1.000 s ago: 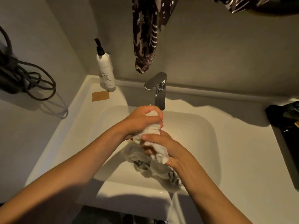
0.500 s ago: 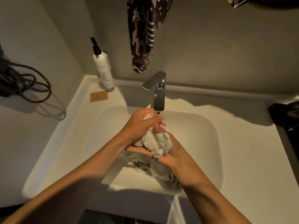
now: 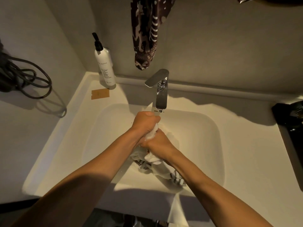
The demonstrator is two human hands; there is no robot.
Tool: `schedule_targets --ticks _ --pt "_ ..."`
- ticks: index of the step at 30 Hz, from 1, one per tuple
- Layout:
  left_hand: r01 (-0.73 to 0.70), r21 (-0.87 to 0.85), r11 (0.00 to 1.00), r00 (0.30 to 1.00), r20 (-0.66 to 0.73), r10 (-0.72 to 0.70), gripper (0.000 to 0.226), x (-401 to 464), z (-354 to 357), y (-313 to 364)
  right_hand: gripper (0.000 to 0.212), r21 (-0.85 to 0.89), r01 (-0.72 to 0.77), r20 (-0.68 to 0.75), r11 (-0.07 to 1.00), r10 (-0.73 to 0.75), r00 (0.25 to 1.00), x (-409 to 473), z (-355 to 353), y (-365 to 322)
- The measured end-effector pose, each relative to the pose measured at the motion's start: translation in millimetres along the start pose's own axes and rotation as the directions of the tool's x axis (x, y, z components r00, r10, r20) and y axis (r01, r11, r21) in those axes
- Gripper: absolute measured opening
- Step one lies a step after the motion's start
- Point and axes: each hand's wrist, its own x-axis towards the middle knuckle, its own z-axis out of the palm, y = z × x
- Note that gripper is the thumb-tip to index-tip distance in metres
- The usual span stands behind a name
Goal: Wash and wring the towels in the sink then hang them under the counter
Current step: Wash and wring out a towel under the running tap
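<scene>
While both forearms reach forward over the sink (image 3: pixel 213 128), the left hand (image 3: pixel 145 122) and the right hand (image 3: pixel 158 142) make tight fists around a white towel (image 3: pixel 152 134), twisted into a thick wet rope between them. Below the hands, its soft striped end lies crumpled in the smooth white basin, under the shiny metal faucet (image 3: pixel 161 94).

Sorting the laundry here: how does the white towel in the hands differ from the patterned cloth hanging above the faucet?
The white towel is pale and plain; the patterned cloth is dark brown with light markings. The towel is bunched tight between the left hand and right hand over the sink; the cloth hangs loose, untouched. Both are soft fabric.
</scene>
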Motion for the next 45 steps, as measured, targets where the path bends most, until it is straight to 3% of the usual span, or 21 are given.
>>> schedule_targets --ticks 2,4,10,14,17,19,20,22,24,25,27,28,30,33,35,38,40,43,45 --pt "0.067 -0.012 0.998 0.995 -0.069 -0.068 0.033 9 3 -4 0.011 -0.292 0.069 -0.062 0.954 -0.091 0.994 14 9 7" --pt "0.148 -0.022 0.989 0.981 -0.126 -0.149 0.026 16 5 -13 0.009 -0.443 0.036 -0.084 0.896 -0.081 0.993 25 14 17" --pt "0.362 -0.078 0.929 0.908 -0.195 -0.37 0.009 25 6 -70 0.025 -0.602 -0.039 -0.071 0.797 -0.006 0.997 21 39 52" --pt "0.331 -0.305 0.893 0.922 -0.097 -0.375 0.012 18 -3 -95 0.055 -0.617 0.011 -0.042 0.787 -0.047 0.998 23 48 68" --pt "0.352 -0.516 0.781 0.931 0.111 -0.347 0.024 -7 -9 -90 0.068 -0.401 0.055 0.074 0.914 -0.028 0.997 20 36 58" --pt "0.433 -0.542 0.72 0.902 0.262 -0.344 0.03 -16 -15 -83 0.053 0.101 -0.013 0.225 0.995 -0.01 0.974 18 17 48" --pt "0.431 -0.575 0.696 0.903 0.28 -0.327 0.029 -16 -19 -76 0.05 0.403 -0.08 0.256 0.912 -0.029 0.966 15 5 46" --pt "0.359 -0.69 0.628 0.932 0.226 -0.284 0.024 -14 -26 -59 0.056 0.81 -0.133 0.144 0.571 0.026 0.989 5 -18 46" --pt "0.255 -0.784 0.567 0.962 0.146 -0.231 0.019 -10 -29 -38 0.063 0.909 -0.199 0.15 0.365 0.158 0.976 1 -25 60" --pt "0.218 -0.787 0.577 0.973 0.13 -0.19 0.023 -8 -27 -30 0.071 0.91 -0.304 0.267 0.283 0.163 0.95 -1 -21 67" --pt "0.147 -0.729 0.669 0.989 0.132 -0.074 0.033 -8 -20 -16 0.088 0.838 -0.528 0.536 0.137 -0.03 0.844 -6 -12 64" --pt "0.1 -0.673 0.733 0.989 0.15 0.003 0.037 -10 -16 -12 0.092 0.82 -0.559 0.571 0.121 -0.143 0.808 -12 -9 58" --pt "0.007 -0.506 0.862 0.963 0.237 0.131 0.043 -17 -14 -7 0.09 0.83 -0.551 0.544 0.082 -0.339 0.768 -17 -13 45" --pt "-0.172 -0.25 0.953 0.905 0.342 0.253 0.039 -19 -20 1 0.082 0.836 -0.547 0.482 -0.034 -0.432 0.762 -27 -28 30" --pt "-0.279 -0.129 0.951 0.875 0.375 0.308 0.032 -18 -26 9 0.079 0.85 -0.523 0.501 0.062 -0.401 0.767 -27 -35 16" --pt "-0.322 -0.051 0.945 0.869 0.38 0.316 0.024 -16 -31 16 0.042 0.835 -0.385 0.488 0.394 -0.204 0.849 -21 -30 6" --pt "-0.281 -0.024 0.96 0.894 0.358 0.27 0.023 -14 -30 16 0.032 0.771 -0.334 0.465 0.542 -0.121 0.877 -17 -26 4" --pt "-0.174 -0.03 0.984 0.931 0.32 0.174 0.025 -10 -23 9 0.034 0.655 -0.241 0.402 0.716 -0.061 0.914 -13 -16 11" --pt "-0.07 -0.043 0.997 0.969 0.235 0.078 0.03 -6 -15 2 0.033 0.373 -0.077 0.208 0.924 -0.002 0.978 -8 -7 18"
